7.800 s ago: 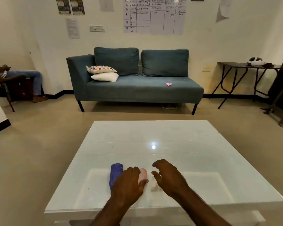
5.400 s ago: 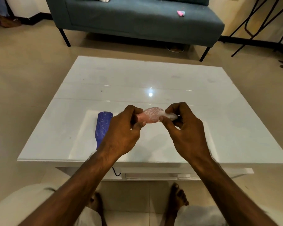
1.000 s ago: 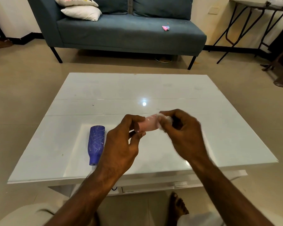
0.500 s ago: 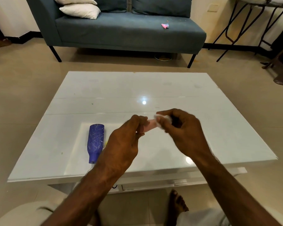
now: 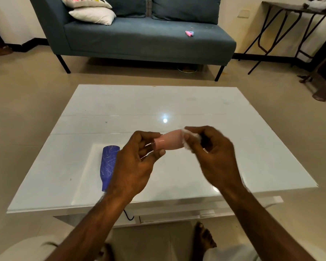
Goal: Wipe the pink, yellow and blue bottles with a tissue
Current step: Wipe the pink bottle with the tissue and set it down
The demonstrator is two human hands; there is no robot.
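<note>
I hold a small pink bottle (image 5: 169,141) sideways above the white glass table (image 5: 196,102). My left hand (image 5: 135,164) pinches its left end. My right hand (image 5: 213,153) presses a white tissue (image 5: 191,137) against the bottle's right end. A blue bottle (image 5: 108,166) lies on its side on the table, just left of my left hand and partly behind it. The yellow bottle is hidden from view.
A teal sofa (image 5: 139,34) with two pillows (image 5: 90,8) stands beyond the table, with a small pink item (image 5: 189,33) on its seat. A dark folding table (image 5: 290,31) stands at the far right. My knees and a bare foot (image 5: 203,240) show below the table's near edge.
My right hand has kept rubbing the tissue over the pink bottle's right end, and more of the bottle shows between my hands than half a second ago. The blue bottle has stayed put.
</note>
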